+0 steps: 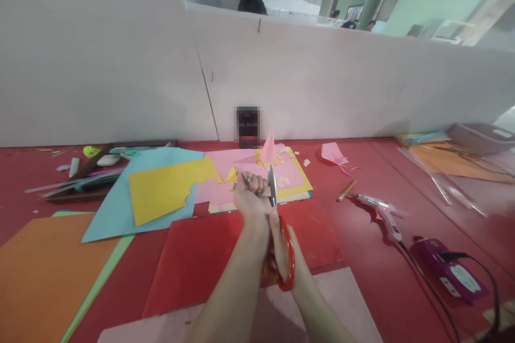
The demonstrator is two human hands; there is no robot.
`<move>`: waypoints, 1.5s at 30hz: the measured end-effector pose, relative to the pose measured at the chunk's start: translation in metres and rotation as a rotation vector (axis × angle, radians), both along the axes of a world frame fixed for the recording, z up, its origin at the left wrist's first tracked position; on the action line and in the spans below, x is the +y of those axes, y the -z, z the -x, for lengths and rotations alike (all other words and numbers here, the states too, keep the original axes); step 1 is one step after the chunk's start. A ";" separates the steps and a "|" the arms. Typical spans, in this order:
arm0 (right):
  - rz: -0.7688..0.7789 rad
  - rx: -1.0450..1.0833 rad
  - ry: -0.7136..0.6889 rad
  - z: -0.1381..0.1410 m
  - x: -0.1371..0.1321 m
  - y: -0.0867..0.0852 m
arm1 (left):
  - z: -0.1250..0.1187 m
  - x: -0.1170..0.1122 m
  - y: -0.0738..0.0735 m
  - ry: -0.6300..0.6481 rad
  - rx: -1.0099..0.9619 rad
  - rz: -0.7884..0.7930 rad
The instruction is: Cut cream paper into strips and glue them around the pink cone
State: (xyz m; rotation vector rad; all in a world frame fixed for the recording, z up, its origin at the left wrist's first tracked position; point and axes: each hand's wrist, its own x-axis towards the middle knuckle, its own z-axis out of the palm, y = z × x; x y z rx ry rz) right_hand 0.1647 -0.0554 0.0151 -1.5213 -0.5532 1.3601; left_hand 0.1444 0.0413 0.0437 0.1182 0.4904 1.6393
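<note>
We hold a pair of scissors (274, 193) in our right hand (280, 246), which is wrapped around the red handles (292, 257), with the blades pointing away from us. Our left hand (251, 198) is just beside the blades, its fingers curled into a loose fist around a small pale pink strip (264, 191) whose end shows next to the metal; we cannot tell whether the blades are biting into it. Just beyond our hands, a pink paper cone (270, 150) stands upright, point up, on a yellow scalloped piece (261, 156), with small paper scraps (307, 163) near it. To our left, a yellow sheet (159, 193) with a wavy cut edge lies over a light blue sheet (107, 220), and an orange sheet (44, 273) lies nearer to us. Under our forearms we have a red sheet (193, 262) on the red table (354, 246). On our right lie a glue gun (384, 214), a purple power box (448, 270) with a black cord plugged into it, and a crumpled pink scrap (333, 154) farther back. A white partition (120, 64) rises behind everything, and the top of a person's head (252, 4) shows above it.
</note>
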 end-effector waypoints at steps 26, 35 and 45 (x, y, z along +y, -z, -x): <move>-0.223 -1.156 0.230 -0.099 0.006 0.028 | 0.021 0.002 -0.015 -0.001 -0.074 -0.049; -0.413 -0.580 0.210 -0.063 0.013 0.005 | 0.025 0.008 -0.013 0.192 -0.053 -0.199; -0.274 -0.097 -0.081 -0.046 0.063 -0.033 | 0.036 0.011 -0.017 0.333 0.206 -0.374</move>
